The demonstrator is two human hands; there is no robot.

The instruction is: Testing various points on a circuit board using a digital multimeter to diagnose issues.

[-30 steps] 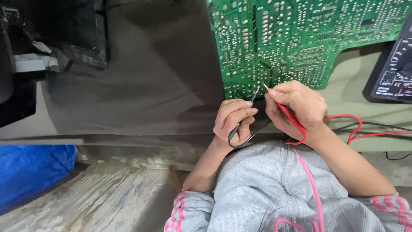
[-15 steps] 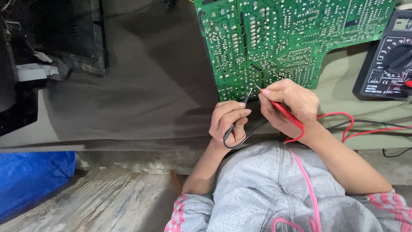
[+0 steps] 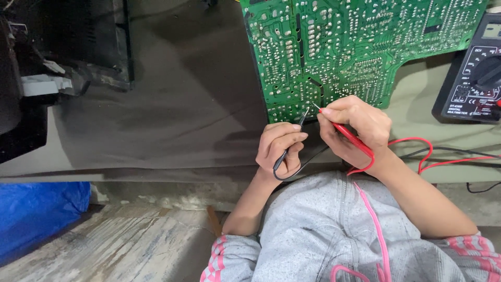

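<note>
Circuit board (image 3: 360,47) shifted left in view | left hand (image 3: 279,149) pinches black probe (image 3: 289,143), right hand (image 3: 355,128) red probe (image 3: 347,134), tips at board's lower edge | risk: tips slipping, bridging adjacent solder joints

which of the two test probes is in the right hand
The red probe, gripped like a pen in the right hand, its lead red. The black probe sits in the left hand.

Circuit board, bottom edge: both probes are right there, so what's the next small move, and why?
Probably glance at the multimeter while holding both tips steady. The left hand has the black probe and the right hand has the red probe, both tips at solder points near the lower edge of the green circuit board. Its display lies at the frame's edge, too cut off to read.
</note>
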